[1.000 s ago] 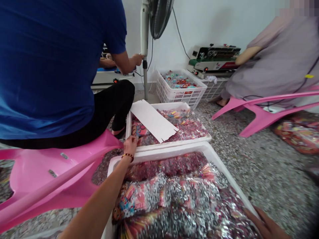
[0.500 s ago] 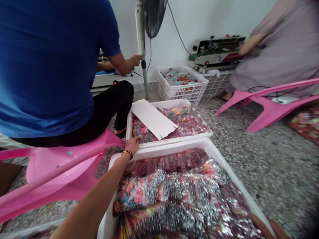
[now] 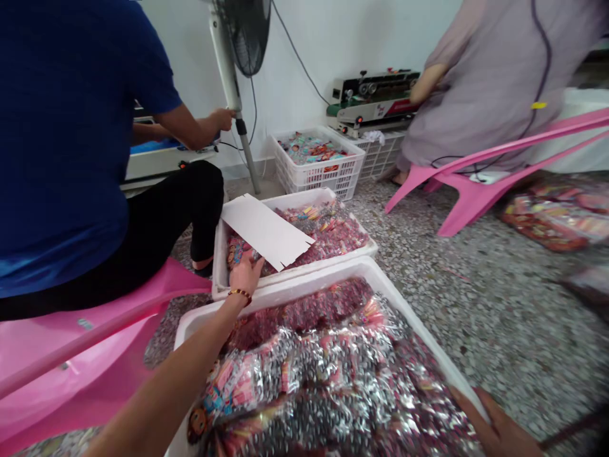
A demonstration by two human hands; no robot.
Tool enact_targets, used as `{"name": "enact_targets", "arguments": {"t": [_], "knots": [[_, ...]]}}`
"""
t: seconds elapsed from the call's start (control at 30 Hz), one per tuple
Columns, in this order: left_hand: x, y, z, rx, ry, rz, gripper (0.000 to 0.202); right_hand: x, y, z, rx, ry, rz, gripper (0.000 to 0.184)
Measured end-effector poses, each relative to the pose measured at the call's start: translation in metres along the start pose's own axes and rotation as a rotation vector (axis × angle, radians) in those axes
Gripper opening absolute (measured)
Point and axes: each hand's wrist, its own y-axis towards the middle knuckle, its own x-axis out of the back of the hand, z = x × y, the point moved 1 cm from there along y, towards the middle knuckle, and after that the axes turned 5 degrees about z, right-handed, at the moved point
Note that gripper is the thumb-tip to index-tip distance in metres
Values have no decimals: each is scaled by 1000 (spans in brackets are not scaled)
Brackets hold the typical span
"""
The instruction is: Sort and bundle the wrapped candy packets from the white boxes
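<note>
A white foam box (image 3: 385, 282) in front of me is filled with rows of shiny, printed plastic packets (image 3: 342, 355). My right hand (image 3: 495, 425) grips its right rim, thumb inside and fingers outside, partly cut off by the lower edge. Beyond it, touching, stands a second white foam box (image 3: 219, 266) with similar packets (image 3: 340, 231). A white sheet (image 3: 264, 228) with notches at one end lies across those packets. My left hand (image 3: 245, 276), a beaded bracelet at its wrist, reaches over the second box's near rim beside the sheet, fingers apart and holding nothing visible.
On the left a person in blue sits on a pink chair (image 3: 109, 343), one hand on a fan stand (image 3: 233, 89). Behind are a white crate (image 3: 314, 168) of packets and a machine (image 3: 375, 101). Another person sits right on a pink chair (image 3: 469, 197), near bagged packets (image 3: 561, 216).
My left hand has moved forward from between the boxes to over the far box's near rim. The view has swung right, and my right hand shows more on the near box's rim.
</note>
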Motion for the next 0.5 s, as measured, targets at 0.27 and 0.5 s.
{"name": "enact_targets", "arguments": {"t": [0.27,0.5], "knots": [[-15,26,-49,313,-447,-43,50,-6,-3,1,-104,48,-3,48],[24,-19,-57,133,-877,132,18,-13,-6,-8,-214,129,82,50]]}}
